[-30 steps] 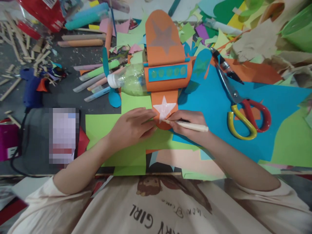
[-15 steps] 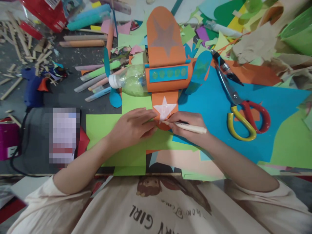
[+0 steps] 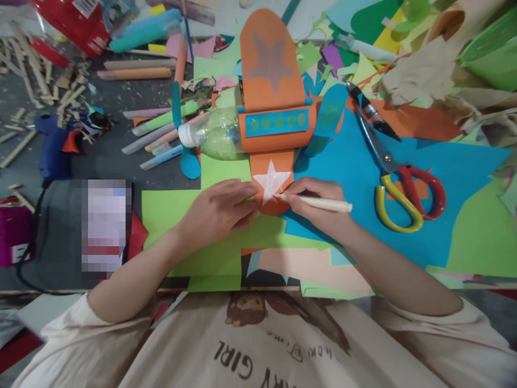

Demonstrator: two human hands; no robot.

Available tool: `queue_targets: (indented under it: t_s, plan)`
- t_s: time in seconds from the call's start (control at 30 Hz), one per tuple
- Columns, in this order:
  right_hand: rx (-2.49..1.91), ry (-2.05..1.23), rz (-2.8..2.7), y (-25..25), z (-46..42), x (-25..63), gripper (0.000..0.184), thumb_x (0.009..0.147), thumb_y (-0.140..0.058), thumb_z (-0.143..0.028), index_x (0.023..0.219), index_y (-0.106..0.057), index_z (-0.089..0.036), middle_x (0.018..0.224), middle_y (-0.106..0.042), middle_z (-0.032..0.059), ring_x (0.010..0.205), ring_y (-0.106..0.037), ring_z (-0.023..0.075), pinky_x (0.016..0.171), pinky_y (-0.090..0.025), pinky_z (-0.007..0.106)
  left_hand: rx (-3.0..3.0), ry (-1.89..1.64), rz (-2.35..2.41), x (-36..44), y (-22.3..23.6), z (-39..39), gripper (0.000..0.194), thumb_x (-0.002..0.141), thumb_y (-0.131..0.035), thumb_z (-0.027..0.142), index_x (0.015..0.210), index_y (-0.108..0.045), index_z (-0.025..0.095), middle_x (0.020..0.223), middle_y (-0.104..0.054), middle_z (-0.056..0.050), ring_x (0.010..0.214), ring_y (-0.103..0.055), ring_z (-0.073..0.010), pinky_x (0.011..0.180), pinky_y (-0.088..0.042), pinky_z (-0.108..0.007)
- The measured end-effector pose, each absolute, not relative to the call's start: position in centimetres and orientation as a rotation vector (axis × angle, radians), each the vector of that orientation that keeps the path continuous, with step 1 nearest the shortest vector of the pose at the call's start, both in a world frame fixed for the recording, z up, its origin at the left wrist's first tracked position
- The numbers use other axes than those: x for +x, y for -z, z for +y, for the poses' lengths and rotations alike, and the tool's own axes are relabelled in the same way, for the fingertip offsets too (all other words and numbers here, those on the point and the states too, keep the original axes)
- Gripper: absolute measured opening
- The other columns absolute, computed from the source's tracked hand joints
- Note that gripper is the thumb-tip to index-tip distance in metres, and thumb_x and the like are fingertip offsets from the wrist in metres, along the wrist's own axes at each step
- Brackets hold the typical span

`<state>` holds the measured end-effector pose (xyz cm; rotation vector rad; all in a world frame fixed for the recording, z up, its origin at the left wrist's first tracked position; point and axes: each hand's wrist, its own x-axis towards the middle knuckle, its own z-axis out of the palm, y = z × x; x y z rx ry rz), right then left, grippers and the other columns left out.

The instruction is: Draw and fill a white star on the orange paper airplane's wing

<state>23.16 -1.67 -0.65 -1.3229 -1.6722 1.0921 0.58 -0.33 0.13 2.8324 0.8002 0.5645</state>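
Observation:
A craft airplane (image 3: 242, 134) made from a clear plastic bottle with orange paper wings lies on the table. Its near wing (image 3: 272, 178) carries a white paper star (image 3: 271, 181). My right hand (image 3: 319, 207) is closed on a cream-coloured pen (image 3: 323, 203), whose tip touches the lower right of the star. My left hand (image 3: 220, 210) rests with curled fingers on the green paper (image 3: 169, 207), its fingertips pressing the wing's left edge beside the star.
Red and yellow scissors (image 3: 398, 183) lie on blue paper (image 3: 456, 178) to the right. Rolled paper tubes (image 3: 157, 126), a blue glue gun (image 3: 52, 148), wooden sticks (image 3: 24, 70) and paper scraps (image 3: 335, 59) crowd the back. A green tub (image 3: 493, 46) stands far right.
My right hand has tilted the pen flatter, its back end swinging right and up, with the tip shifted slightly along the star. My left hand stayed in place.

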Motion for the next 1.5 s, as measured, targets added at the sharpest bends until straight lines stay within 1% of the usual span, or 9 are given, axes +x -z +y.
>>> queue_targets:
  t_s: [0.13,0.27,0.47,0.57,0.73,0.93,1.13,1.33,1.5]
  plan:
    - [-1.337,-1.125,-1.513,0.8,0.0,23.7,0.01,0.075,-0.066,-0.025,0.067,-0.061,-0.02,0.06,-0.063,-0.0014,0.05,-0.053,0.01,0.045,-0.041,0.023,2.825,-0.598,0.775,0.6,0.0,-0.2,0.015,0.093,-0.051,0.021,0.089,-0.065,0.016,0.105,-0.07,-0.006,0.095,-0.067,-0.0182,0.093,-0.054,-0.034]
    - [-1.266,-1.274,-1.512,0.9,1.3,23.8,0.023,0.076,-0.067,-0.035,0.061,-0.056,-0.021,0.054,-0.058,-0.0023,0.043,-0.048,0.0091,0.04,-0.036,0.024,2.81,-0.612,0.766,0.6,0.1,0.0,0.017,0.093,-0.051,0.021,0.086,-0.065,0.016,0.105,-0.07,-0.006,0.095,-0.067,-0.0188,0.091,-0.054,-0.034]
    - [-1.283,-1.294,-1.616,1.0,1.4,23.6,0.03,0.074,-0.069,-0.036,0.053,-0.052,-0.023,0.055,-0.063,0.0005,0.054,-0.059,0.0151,0.044,-0.041,0.027,2.791,-0.572,0.765,0.5,0.1,0.0,0.021,0.095,-0.048,0.024,0.086,-0.065,0.017,0.107,-0.069,-0.007,0.098,-0.066,-0.0184,0.091,-0.054,-0.034]
    - [-1.297,-1.272,-1.63,1.1,1.4,23.6,0.029,0.074,-0.068,-0.035,0.053,-0.052,-0.022,0.054,-0.063,0.0,0.052,-0.057,0.0142,0.043,-0.04,0.026,2.81,-0.565,0.762,0.6,0.1,0.0,0.022,0.095,-0.047,0.025,0.085,-0.065,0.017,0.108,-0.069,-0.006,0.098,-0.066,-0.0183,0.091,-0.054,-0.034]
    - [-1.295,-1.248,-1.624,1.2,1.3,23.5,0.026,0.074,-0.067,-0.029,0.054,-0.053,-0.021,0.057,-0.066,0.0006,0.053,-0.06,0.0135,0.044,-0.043,0.025,2.846,-0.61,0.75,0.8,0.0,0.0,0.024,0.095,-0.046,0.023,0.081,-0.065,0.016,0.103,-0.07,-0.007,0.09,-0.067,-0.0196,0.078,-0.055,-0.033]
    - [-1.297,-1.328,-1.608,1.1,1.2,23.3,0.024,0.073,-0.065,-0.025,0.054,-0.052,-0.021,0.057,-0.067,0.0005,0.055,-0.063,0.0144,0.046,-0.044,0.024,2.825,-0.607,0.757,0.6,0.2,0.0,0.025,0.095,-0.046,0.023,0.081,-0.065,0.017,0.105,-0.07,-0.007,0.093,-0.066,-0.019,0.08,-0.053,-0.033]
    - [-1.339,-1.324,-1.61,1.3,1.3,23.5,0.025,0.075,-0.065,-0.022,0.054,-0.05,-0.02,0.058,-0.063,0.0003,0.058,-0.062,0.0144,0.048,-0.043,0.025,2.82,-0.569,0.768,0.6,0.2,0.0,0.024,0.096,-0.045,0.024,0.083,-0.065,0.018,0.108,-0.069,-0.007,0.096,-0.066,-0.0185,0.083,-0.053,-0.032]
    - [-1.343,-1.336,-1.61,1.0,1.3,23.4,0.025,0.072,-0.063,-0.018,0.053,-0.048,-0.02,0.056,-0.063,0.0003,0.055,-0.061,0.0141,0.047,-0.042,0.024,2.836,-0.643,0.716,0.7,0.3,0.1,0.022,0.094,-0.048,0.022,0.083,-0.065,0.015,0.104,-0.07,-0.009,0.092,-0.068,-0.0216,0.077,-0.055,-0.034]
    - [-1.335,-1.321,-1.595,0.9,1.4,23.5,0.026,0.074,-0.063,-0.025,0.054,-0.047,-0.021,0.053,-0.058,-0.0006,0.055,-0.06,0.0146,0.046,-0.038,0.024,2.849,-0.633,0.73,0.8,0.1,0.2,0.023,0.095,-0.046,0.023,0.082,-0.064,0.016,0.104,-0.07,-0.007,0.092,-0.067,-0.0192,0.079,-0.055,-0.033]
